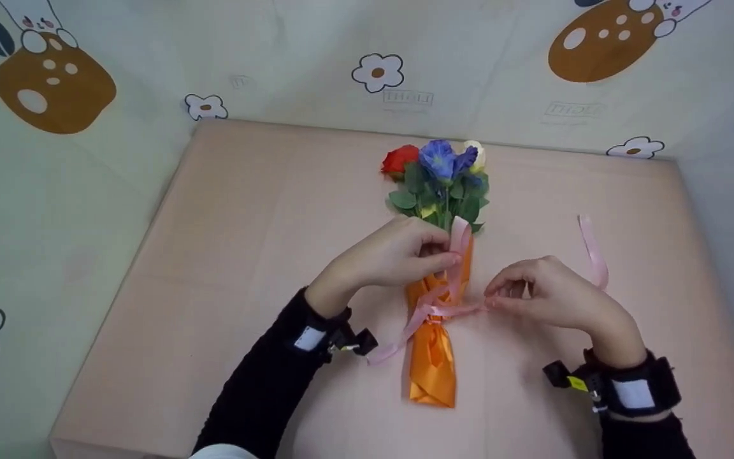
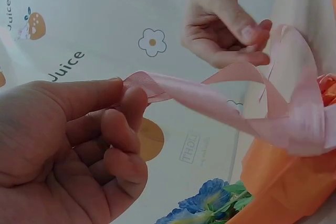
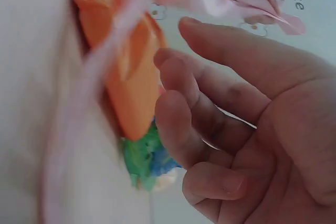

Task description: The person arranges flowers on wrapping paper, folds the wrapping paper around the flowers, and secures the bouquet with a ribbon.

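A bouquet of red, blue and white flowers (image 1: 437, 159), wrapped in orange paper (image 1: 432, 370), lies on the table. Pink ribbon (image 1: 443, 311) goes around the wrapped stems, with a loop standing up toward the flowers. My left hand (image 1: 399, 252) pinches the ribbon loop between thumb and index finger over the bouquet, as the left wrist view also shows. Just right of the wrap is my right hand (image 1: 548, 293), its fingertips close to another stretch of ribbon. In the right wrist view its thumb and loosely bent fingers (image 3: 176, 114) stand apart, and a blurred ribbon strand (image 3: 79, 103) passes beside them.
A light pinkish cover lies over the table (image 1: 246, 191). One ribbon tail (image 1: 590, 248) extends past the right hand, and another (image 1: 389, 350) trails left of the wrap. Behind stands a pale wall covering (image 1: 290, 57) printed with fruit and flowers.
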The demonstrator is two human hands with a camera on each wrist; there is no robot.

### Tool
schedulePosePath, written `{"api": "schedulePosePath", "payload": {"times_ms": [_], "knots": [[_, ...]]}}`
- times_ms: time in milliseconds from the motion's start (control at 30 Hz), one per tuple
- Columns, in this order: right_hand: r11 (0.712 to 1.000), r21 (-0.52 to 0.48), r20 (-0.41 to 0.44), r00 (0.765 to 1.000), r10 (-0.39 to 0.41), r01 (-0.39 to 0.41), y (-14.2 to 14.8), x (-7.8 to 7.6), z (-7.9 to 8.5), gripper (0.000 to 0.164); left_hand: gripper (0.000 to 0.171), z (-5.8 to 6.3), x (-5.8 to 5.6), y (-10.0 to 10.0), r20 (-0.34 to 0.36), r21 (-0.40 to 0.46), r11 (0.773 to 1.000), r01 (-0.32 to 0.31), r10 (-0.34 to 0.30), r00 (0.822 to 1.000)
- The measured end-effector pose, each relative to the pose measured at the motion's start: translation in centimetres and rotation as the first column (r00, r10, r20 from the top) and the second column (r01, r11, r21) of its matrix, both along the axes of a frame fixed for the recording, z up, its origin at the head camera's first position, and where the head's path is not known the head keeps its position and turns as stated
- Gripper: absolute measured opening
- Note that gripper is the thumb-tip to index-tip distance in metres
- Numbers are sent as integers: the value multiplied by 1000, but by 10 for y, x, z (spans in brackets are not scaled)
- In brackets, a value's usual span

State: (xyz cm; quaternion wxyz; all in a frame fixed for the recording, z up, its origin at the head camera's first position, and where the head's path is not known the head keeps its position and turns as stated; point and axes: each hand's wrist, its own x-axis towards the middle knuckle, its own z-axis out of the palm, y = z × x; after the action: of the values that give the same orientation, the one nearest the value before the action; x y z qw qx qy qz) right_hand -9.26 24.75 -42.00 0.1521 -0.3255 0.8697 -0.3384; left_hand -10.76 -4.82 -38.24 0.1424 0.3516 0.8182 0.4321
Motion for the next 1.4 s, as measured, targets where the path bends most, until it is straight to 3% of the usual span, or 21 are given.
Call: {"api": "schedulePosePath", "payload": {"times_ms": [67, 167, 267, 400, 600, 733, 833, 900, 1033, 1133, 1267, 1400], "knots": [[994, -72, -31, 996, -86, 84, -2, 1, 11, 8, 24, -1, 1, 3, -8, -12, 1000, 9, -10, 1000], [957, -202, -45, 974, -221, 208, -11, 4, 29, 11, 26, -4, 3, 8, 4, -33, 999, 27, -27, 1000], [928, -262, -41, 958, -284, 264, -23, 6, 43, 14, 28, -7, 5, 13, 36, -53, 997, 55, -54, 998], [938, -233, -80, 956, -282, 257, -35, 7, 53, 8, 28, -9, 7, 19, 56, -66, 992, 103, -100, 993], [947, -217, -59, 965, -255, 237, -30, 6, 61, 3, 26, -7, 6, 20, 61, -61, 990, 129, -125, 990], [947, -216, -39, 967, -251, 237, -21, 8, 64, 4, 22, -6, 4, 10, 67, -86, 989, 119, -113, 991], [943, -219, -31, 964, -264, 251, -16, 7, 66, 4, 21, -9, 2, -4, 71, -157, 981, 117, -106, 992], [938, -218, -42, 958, -283, 268, -13, 6, 67, 4, 21, -14, 3, -14, 81, -234, 964, 125, -109, 991], [930, -221, -60, 948, -313, 294, -8, 5, 69, 5, 25, -31, 7, -24, 124, -388, 910, 145, -105, 987], [931, -218, -45, 950, -309, 293, -5, 4, 68, 3, 27, -47, 14, -21, 133, -437, 890, 133, -82, 988], [938, -204, -28, 956, -292, 280, -5, 3, 67, 3, 26, -63, 21, -14, 160, -422, 900, 107, -42, 986], [946, -190, -18, 962, -271, 263, -4, 2, 65, 3, 19, -69, 23, -11, 230, -387, 917, 96, -5, 973]]}}
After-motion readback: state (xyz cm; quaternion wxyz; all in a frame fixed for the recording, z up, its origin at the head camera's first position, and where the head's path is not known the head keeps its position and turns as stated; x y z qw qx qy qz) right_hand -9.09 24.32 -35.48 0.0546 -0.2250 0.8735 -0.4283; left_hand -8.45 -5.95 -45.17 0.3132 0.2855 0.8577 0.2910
